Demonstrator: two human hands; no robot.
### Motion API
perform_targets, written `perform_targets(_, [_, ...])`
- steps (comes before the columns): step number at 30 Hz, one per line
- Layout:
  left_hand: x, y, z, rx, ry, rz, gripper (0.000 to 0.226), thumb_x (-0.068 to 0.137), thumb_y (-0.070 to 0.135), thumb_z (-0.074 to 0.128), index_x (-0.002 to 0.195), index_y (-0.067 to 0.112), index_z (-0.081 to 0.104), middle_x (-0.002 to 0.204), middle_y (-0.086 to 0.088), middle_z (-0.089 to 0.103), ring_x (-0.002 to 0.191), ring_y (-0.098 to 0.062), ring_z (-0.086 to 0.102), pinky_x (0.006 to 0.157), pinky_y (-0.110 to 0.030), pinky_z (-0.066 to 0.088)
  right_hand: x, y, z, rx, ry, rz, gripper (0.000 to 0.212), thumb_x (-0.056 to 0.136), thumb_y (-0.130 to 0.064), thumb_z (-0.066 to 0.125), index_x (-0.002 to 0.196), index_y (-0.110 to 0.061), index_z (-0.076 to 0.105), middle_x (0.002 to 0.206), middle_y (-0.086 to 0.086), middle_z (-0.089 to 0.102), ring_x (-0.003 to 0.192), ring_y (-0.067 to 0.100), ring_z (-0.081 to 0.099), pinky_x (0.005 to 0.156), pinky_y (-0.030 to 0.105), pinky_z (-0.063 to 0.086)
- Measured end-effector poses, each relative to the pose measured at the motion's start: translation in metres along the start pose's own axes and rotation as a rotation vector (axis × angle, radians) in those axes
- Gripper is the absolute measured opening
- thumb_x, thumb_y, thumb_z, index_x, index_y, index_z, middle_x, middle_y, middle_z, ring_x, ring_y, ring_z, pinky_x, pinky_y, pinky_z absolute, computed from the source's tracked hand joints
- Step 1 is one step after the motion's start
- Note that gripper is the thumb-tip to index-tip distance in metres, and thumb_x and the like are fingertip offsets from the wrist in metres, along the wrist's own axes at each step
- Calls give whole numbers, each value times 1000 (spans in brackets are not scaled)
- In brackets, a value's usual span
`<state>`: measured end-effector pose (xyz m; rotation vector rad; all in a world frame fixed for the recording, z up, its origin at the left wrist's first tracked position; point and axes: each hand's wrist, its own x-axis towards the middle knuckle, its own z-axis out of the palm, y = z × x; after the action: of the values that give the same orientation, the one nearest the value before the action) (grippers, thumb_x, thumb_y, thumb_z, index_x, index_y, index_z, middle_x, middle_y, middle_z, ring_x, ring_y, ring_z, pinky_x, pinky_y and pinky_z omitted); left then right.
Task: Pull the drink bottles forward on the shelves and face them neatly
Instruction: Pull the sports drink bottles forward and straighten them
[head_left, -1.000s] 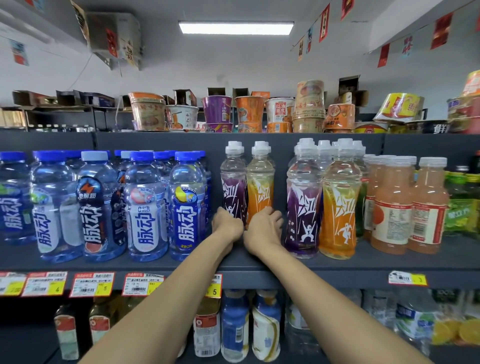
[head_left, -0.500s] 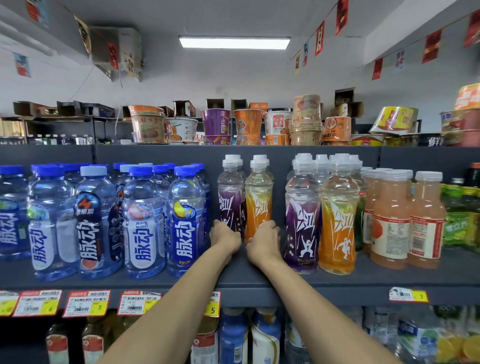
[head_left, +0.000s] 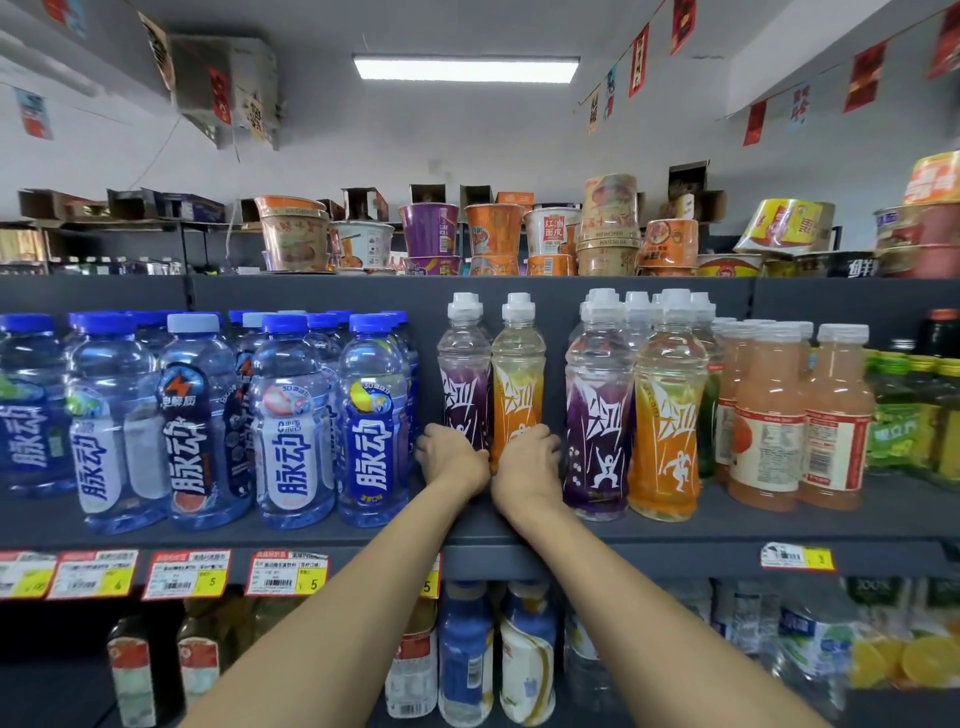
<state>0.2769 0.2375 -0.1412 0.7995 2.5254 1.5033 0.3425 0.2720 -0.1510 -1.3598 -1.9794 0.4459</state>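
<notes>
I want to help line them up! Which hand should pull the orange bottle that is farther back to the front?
The right hand. It grips the set-back orange bottle low down, so it probably only has to pull. The left hand holds the set-back purple bottle beside it.

Head view faces the shelf closely, straight on.

The left forearm and right forearm are bare along all their visible length, long and slender, narrowing toward the wrists. The left grip and right grip are bare hands too, showing only their backs and knuckles.
</notes>
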Motion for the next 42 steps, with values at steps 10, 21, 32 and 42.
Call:
perform_targets(10, [-9,-4,-6,-13,4,15,78,89,24,75,143,-6,27,151,-26,34,141,-40,33,115,-43,30,-5,-1,-4,-65,16,-61,62,105,-15,48,146,13,10,148,23,33,133,30,45,106,31,40])
perform_targets(21, [-13,-4,-6,-6,15,30,73,90,23,73,141,-5,29,148,-26,38,139,-39,36,114,-43,33,-8,-2,-8,-109,2,-66,46,107,-8,33,145,12,18,144,27,43,129,35,53,96,36,51])
perform_targets(32, [-20,-6,-12,65,-10,75,65,93,21,68,139,-7,32,144,-26,43,136,-38,41,111,-41,37,-16,0,-11,-243,7,-147,47,105,5,24,143,25,3,148,37,31,135,44,45,107,44,45])
perform_targets(42, [-29,-10,-21,92,-71,138,54,92,13,64,136,-5,39,139,-24,49,128,-37,49,106,-44,44,-27,2,-21,-152,-74,-154,61,106,-5,38,149,17,0,155,37,21,144,39,34,113,37,36])
